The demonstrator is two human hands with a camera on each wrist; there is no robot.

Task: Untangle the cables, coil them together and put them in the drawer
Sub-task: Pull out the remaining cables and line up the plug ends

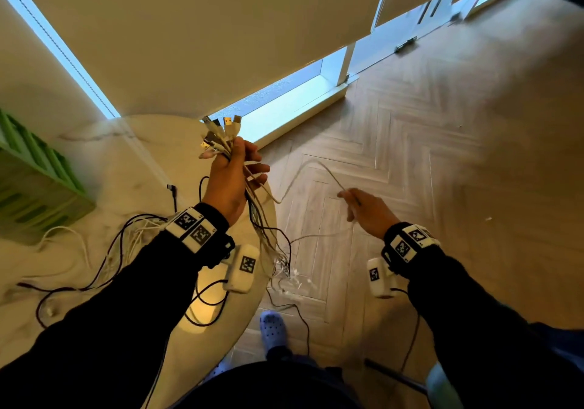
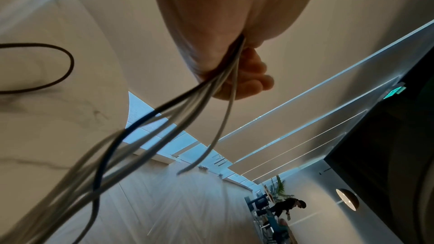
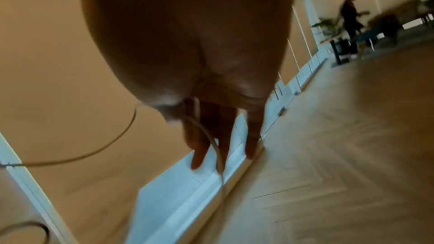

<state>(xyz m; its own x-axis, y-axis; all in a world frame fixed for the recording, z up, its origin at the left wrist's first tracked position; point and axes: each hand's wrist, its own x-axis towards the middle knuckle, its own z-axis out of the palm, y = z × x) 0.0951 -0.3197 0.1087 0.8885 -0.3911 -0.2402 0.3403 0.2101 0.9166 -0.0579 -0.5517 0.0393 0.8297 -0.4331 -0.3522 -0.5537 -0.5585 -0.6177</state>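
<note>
I find no readable text, brand or number in any view. Only markings: black-and-white square coded tags on white wristband blocks [image 1: 195, 229] of left arm and on white wristband blocks [image 1: 409, 241] of right arm, patterns only, tiny edge characters too small to read. Green illuminated ceiling sign [image 2: 394, 91] in left wrist view, blurred, legend illegible.

I look down on a round marble-topped table [image 1: 94, 143] beside a herringbone wood floor [image 1: 442, 156]; beige roller blinds [image 1: 221, 29] cover low windows [image 1: 284, 99] admitting bluish daylight.
</note>
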